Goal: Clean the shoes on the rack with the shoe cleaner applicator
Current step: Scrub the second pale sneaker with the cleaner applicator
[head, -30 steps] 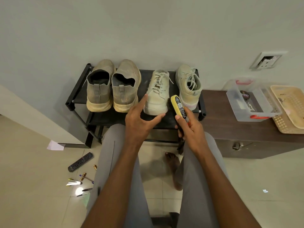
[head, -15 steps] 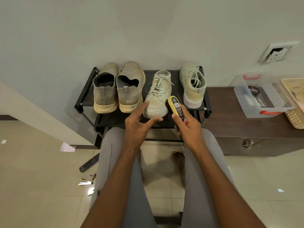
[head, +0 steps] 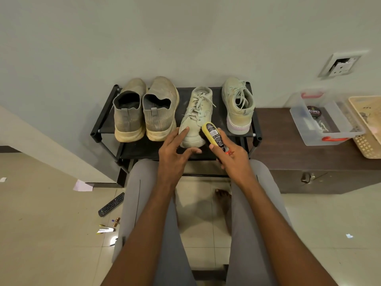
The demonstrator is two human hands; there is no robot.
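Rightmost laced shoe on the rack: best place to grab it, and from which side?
Probably the heel collar. The right laced shoe stands upright at the rack's right end with its heel toward the person and its opening facing up. Come from the front and above, thumb inside the collar, fingers behind the heel. The right hand holds the applicator, so the left hand is freer.

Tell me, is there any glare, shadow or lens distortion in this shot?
Head view: a bright glare spot on the floor tiles lower left; soft shadow under the rack on the wall; wide-angle bending tilts the wall socket and cabinet edges.
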